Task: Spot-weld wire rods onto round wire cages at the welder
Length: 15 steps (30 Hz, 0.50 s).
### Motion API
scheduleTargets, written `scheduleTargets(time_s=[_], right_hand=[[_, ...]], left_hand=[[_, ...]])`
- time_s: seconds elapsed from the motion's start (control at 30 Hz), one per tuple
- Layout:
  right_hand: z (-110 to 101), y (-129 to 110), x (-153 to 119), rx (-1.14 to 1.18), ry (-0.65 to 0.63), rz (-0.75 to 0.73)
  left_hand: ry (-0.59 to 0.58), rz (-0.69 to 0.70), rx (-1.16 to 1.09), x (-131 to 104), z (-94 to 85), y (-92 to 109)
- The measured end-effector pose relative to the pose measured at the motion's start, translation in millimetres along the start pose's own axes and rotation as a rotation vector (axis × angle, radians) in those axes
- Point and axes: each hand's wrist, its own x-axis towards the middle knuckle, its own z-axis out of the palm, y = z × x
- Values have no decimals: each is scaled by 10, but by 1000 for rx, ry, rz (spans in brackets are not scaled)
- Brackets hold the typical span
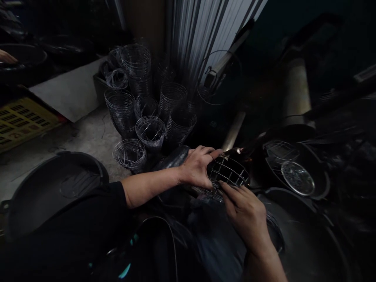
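A round wire basket [232,172] lies on its side in front of me, its grid of metal wires facing up. My left hand [200,166] grips its left side, thumb at the near edge and fingers stretched over the far edge. Against the near rim my right hand [245,203] is closed, its fingertips pressed on the wires. Just beyond the basket is a dark machine part with a small bright spot [239,150]. Whether the basket rests on that part is too dark to tell.
Stacks of wire baskets [136,66] stand on the floor ahead-left. Large dark basins [58,192] flank me; the one at the right holds round wire pieces [297,178]. A yellow crate [23,117] and another person's hand [7,57] are far left.
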Motion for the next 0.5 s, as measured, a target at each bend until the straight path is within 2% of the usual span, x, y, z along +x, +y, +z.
scheduleTargets(time_s=[0.1,0.5], right_hand=[[7,73,62,1,45,-1],[12,391,340,15,59,-10]], left_hand=[[22,6,-26,92,12,-24],[19,-51,-118,469,6,-89]])
